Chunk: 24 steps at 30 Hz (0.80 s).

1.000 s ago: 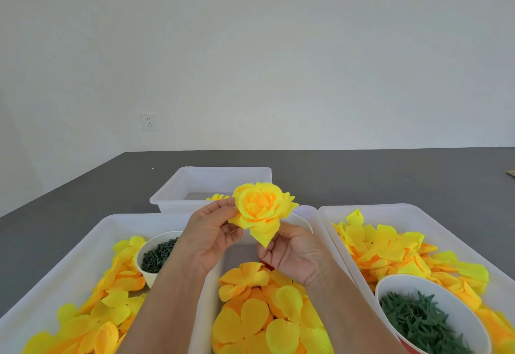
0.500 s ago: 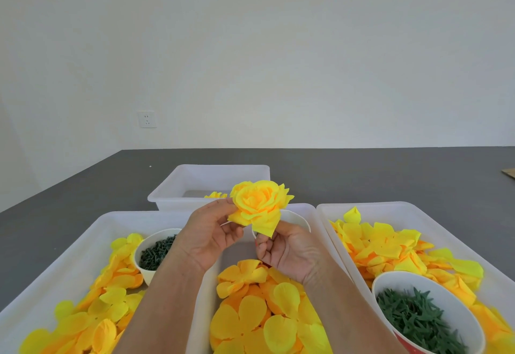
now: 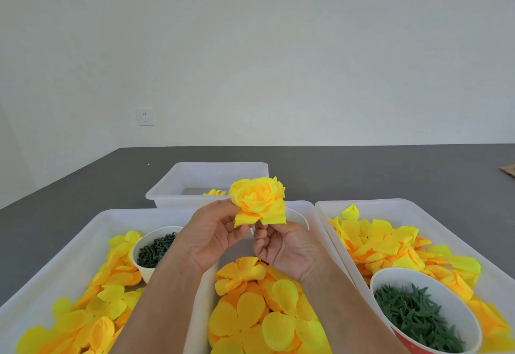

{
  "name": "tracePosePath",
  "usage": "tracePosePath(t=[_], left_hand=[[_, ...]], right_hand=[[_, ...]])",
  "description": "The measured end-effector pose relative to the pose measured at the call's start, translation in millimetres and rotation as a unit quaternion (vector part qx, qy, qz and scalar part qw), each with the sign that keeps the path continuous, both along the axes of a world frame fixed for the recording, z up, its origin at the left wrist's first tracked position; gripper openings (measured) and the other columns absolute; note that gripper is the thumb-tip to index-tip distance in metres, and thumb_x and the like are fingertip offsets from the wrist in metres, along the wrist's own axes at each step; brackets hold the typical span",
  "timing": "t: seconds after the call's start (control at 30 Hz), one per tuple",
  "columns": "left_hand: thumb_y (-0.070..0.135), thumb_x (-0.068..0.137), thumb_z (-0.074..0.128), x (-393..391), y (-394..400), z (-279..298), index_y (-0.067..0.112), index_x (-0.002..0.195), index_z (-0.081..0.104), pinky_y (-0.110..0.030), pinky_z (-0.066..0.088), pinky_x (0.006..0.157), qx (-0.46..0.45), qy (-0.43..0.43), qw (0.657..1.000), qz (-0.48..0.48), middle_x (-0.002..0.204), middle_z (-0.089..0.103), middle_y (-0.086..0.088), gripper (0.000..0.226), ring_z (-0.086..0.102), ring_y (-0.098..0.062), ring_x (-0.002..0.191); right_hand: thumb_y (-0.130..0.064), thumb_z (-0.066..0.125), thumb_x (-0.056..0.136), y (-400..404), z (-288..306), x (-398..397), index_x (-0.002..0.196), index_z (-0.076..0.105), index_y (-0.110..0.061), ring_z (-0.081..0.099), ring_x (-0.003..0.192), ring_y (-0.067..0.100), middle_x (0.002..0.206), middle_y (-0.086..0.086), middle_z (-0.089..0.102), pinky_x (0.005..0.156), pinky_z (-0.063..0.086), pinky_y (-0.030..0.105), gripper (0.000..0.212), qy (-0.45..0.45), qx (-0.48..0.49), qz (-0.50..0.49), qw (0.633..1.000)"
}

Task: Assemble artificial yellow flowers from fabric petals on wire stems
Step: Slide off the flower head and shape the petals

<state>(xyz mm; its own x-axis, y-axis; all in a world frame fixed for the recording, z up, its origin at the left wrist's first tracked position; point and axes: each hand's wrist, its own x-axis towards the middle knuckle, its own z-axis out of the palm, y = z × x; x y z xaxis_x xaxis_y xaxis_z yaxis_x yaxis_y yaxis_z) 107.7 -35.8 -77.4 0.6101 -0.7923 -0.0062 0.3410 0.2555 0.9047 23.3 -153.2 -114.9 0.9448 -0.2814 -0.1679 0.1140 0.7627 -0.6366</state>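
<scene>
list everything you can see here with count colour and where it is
assembled flower: one, yellow, held up over the middle tray
trays: three, white, side by side in front, all holding loose yellow and orange petals
far bin: one, white, behind the trays, a bit of yellow showing inside
left bowl: one, white, in the left tray, holding dark green pieces
right bowl: one, white inside, red outside, in the right tray, holding green pieces
table: one, dark grey
wall socket: one, white, on the wall
left hand: pinches the flower's left edge
right hand: holds the flower from below
</scene>
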Motion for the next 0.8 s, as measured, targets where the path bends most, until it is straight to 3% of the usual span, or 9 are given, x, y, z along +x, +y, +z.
tracePosePath(t=[0.2, 0.43, 0.63, 0.8], left_hand=[[0.013, 0.089, 0.054, 1.9, -1.6, -1.9, 0.006, 0.084, 0.066, -0.022, 0.052, 0.047, 0.023, 0.005, 1.000, 0.018, 0.072, 0.068, -0.012, 0.015, 0.065, -0.016, 0.059], [0.009, 0.078, 0.062, 4.5, -2.0, -6.1, 0.004, 0.087, 0.062, -0.022, 0.053, 0.050, 0.031, 0.002, 0.998, 0.047, 0.071, 0.066, -0.010, 0.010, 0.063, -0.014, 0.058], [-0.002, 0.082, 0.060, 3.4, -1.8, -6.0, 0.001, 0.085, 0.062, -0.020, 0.052, 0.048, 0.038, -0.005, 0.998, 0.058, 0.066, 0.068, -0.009, 0.005, 0.063, -0.014, 0.054], [0.001, 0.081, 0.062, 2.7, -1.7, -6.0, 0.004, 0.082, 0.063, -0.021, 0.051, 0.049, 0.036, -0.032, 0.997, 0.053, 0.070, 0.070, -0.008, 0.003, 0.067, -0.017, 0.060]], right_hand=[[-0.007, 0.063, 0.067, -0.1, -2.2, 1.7, 0.068, 0.064, -0.003, 0.055, 0.046, 0.014, 0.059, 0.006, 0.057, 0.045, 0.048, 0.022, 0.004, 0.002, -0.014, 0.011, 1.000], [-0.013, 0.061, 0.070, -0.7, -2.9, 1.7, 0.074, 0.061, -0.004, 0.055, 0.046, 0.013, 0.058, 0.004, 0.057, 0.045, 0.048, 0.021, 0.010, 0.012, -0.010, 0.014, 1.000], [-0.014, 0.057, 0.072, -1.3, -1.9, 2.1, 0.075, 0.060, -0.003, 0.054, 0.044, 0.013, 0.055, 0.004, 0.056, 0.043, 0.046, 0.019, 0.012, 0.015, 0.014, 0.009, 1.000], [-0.013, 0.057, 0.071, -1.4, -1.7, 2.9, 0.073, 0.060, -0.003, 0.052, 0.043, 0.013, 0.057, 0.005, 0.053, 0.043, 0.045, 0.019, 0.011, 0.008, 0.035, -0.004, 0.999]])
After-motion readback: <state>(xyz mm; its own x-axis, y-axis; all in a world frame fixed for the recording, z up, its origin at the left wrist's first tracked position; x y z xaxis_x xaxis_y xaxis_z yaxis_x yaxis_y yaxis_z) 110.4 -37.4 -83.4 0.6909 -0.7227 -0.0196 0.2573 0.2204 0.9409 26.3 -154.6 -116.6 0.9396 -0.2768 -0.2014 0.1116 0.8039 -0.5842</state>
